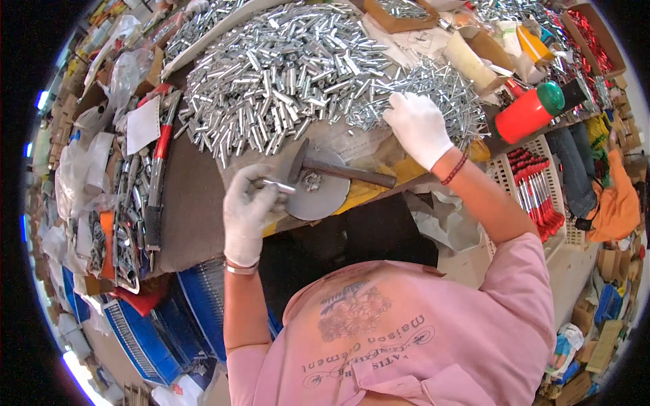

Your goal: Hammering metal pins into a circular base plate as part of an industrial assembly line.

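My left hand (246,211), in a white glove, pinches a short shiny metal tube (282,187) between thumb and fingers. Just right of it, a hammer (349,172) with a dark head and wooden handle lies across a round grey metal plate (318,204). My right hand (418,128), gloved too, is at the edge of a pile of thin silver screws or pins (440,88). Its fingers are curled together, and whatever they may hold is hidden. Beyond my left hand spreads a large heap of metal tubes (284,81).
A red container with a green lid (525,114) lies at the right. Below it stands a basket (566,196) of red-ended rods (535,193). Plastic bags (78,172) and metal parts crowd the left side. Blue crates (139,342) stand at lower left.
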Motion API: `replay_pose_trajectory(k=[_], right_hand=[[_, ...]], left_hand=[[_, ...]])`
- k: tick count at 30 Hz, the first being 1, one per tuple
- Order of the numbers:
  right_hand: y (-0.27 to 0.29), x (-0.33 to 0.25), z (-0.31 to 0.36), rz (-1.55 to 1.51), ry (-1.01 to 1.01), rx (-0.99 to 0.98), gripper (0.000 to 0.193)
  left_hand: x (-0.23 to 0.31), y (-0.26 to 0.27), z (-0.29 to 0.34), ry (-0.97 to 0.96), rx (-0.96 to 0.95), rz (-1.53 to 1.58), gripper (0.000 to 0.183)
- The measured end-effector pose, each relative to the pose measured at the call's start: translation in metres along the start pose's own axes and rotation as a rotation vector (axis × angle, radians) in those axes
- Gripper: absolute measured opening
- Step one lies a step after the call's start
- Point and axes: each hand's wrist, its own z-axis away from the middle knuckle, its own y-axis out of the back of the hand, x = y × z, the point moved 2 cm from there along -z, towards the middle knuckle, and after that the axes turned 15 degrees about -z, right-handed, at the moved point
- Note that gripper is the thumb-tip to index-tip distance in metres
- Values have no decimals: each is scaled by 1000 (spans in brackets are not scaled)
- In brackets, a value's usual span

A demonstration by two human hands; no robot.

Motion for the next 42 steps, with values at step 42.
replay_pose_trajectory(k=[42], right_hand=[[11,-130,3,-675,151,-190,4]], left_hand=[[-23,-9,16,-624,128,-705,18]])
